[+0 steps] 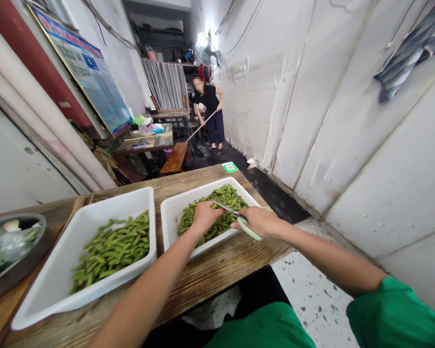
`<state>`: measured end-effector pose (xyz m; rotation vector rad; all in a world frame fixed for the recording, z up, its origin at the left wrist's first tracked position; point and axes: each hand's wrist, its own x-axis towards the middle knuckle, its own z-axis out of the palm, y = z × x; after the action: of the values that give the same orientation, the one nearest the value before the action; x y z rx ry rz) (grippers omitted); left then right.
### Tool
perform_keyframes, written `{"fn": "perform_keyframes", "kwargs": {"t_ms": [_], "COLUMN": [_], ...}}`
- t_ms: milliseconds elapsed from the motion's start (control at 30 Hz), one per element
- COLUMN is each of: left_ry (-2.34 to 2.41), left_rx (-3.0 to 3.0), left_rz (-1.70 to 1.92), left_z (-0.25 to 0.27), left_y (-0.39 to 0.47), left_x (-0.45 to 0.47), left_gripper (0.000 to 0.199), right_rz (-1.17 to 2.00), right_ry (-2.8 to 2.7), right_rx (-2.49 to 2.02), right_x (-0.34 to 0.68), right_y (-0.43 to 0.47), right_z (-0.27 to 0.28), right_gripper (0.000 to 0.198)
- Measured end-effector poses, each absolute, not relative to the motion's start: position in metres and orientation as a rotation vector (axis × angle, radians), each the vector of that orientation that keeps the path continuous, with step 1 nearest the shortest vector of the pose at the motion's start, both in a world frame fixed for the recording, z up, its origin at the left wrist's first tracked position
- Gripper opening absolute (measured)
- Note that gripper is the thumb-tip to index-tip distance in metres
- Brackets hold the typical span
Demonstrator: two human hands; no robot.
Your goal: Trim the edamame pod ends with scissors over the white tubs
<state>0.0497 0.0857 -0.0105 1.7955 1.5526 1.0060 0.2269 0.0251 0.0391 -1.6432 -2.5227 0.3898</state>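
My right hand (255, 221) is closed around a pair of scissors (249, 229) with pale green handles. Their blades point left, over a white plastic tray (169, 220) of green soybean pods (227, 195). Above the same tray, my left hand (206, 216) has its thumb and fingers pinched together close to the blade tips. What sits in that pinch is too small to make out. To the left, a second white tray (149, 207) holds a heap of green pods (118, 249), away from both hands.
Both trays stand on a wooden table (199, 285). A grey basin (39, 227) with bagged greens is at far left. A green QR card (230, 167) lies at the far edge. Beyond, a person (210, 104) holds a long pole near a wooden bench (176, 157).
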Motion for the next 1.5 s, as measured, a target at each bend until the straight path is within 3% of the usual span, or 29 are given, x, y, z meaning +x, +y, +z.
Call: {"fn": "perform_keyframes", "kwargs": {"t_ms": [233, 533, 733, 967, 1233, 1500], "left_ry": [1.616, 0.997, 0.851, 0.717, 0.625, 0.632], "left_rx": [1.772, 1.166, 1.029, 0.832, 0.685, 0.809], "left_rz": [0.890, 1.113, 1.110, 1.134, 1.074, 1.055], "left_z": [-0.016, -0.005, 0.001, 0.002, 0.003, 0.001], "left_y": [0.088, 0.088, 0.090, 0.094, 0.096, 0.092], "left_x": [0.048, 0.046, 0.044, 0.039, 0.035, 0.036], "left_gripper": [0.028, 0.031, 0.023, 0.017, 0.007, 0.016], "right_rz": [0.494, 0.655, 0.791, 0.702, 1.472, 1.541], "right_ry": [-2.465, -2.366, -2.356, -2.281, -1.870, -1.704], "right_rx": [-1.612, -1.639, -1.536, -1.540, -1.368, -1.355], "right_x": [0.232, 0.252, 0.248, 0.243, 0.232, 0.221], "right_y": [0.031, 0.038, 0.037, 0.039, 0.036, 0.042], "right_z": [0.030, 0.032, 0.032, 0.028, 0.036, 0.034], "right_gripper": [0.048, 0.053, 0.052, 0.049, 0.045, 0.042]}}
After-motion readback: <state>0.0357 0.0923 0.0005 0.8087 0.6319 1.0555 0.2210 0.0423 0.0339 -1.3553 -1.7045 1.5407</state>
